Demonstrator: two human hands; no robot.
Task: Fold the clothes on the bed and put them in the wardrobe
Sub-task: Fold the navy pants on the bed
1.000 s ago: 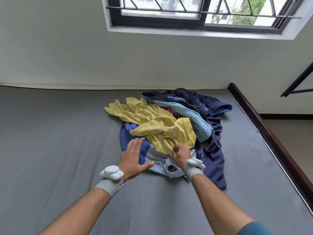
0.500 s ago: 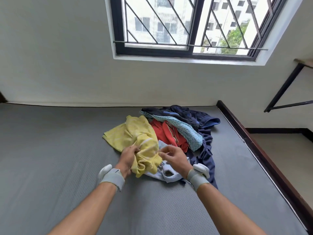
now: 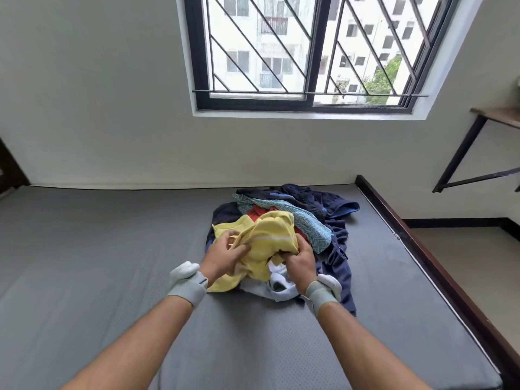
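Note:
A heap of clothes lies on the grey bed (image 3: 98,263), toward its right side. On top is a bunched yellow striped garment (image 3: 267,240). My left hand (image 3: 223,256) grips its left part and my right hand (image 3: 298,258) grips its lower right part. Under it I see a white garment (image 3: 277,282), a red garment (image 3: 257,212), a teal patterned cloth (image 3: 306,225) and dark navy clothes (image 3: 334,249). Both wrists carry grey bands with white devices. No wardrobe is in view.
The bed's dark wooden side rail (image 3: 439,271) runs along the right, with floor beyond it. A barred window (image 3: 304,52) sits in the white wall behind the bed. A wall shelf on a black bracket (image 3: 472,153) hangs at the far right.
The yellow garment has been gathered from a spread shape into a bunch. Both hands have closed on it and lifted it a little. The head has tilted up, showing more window.

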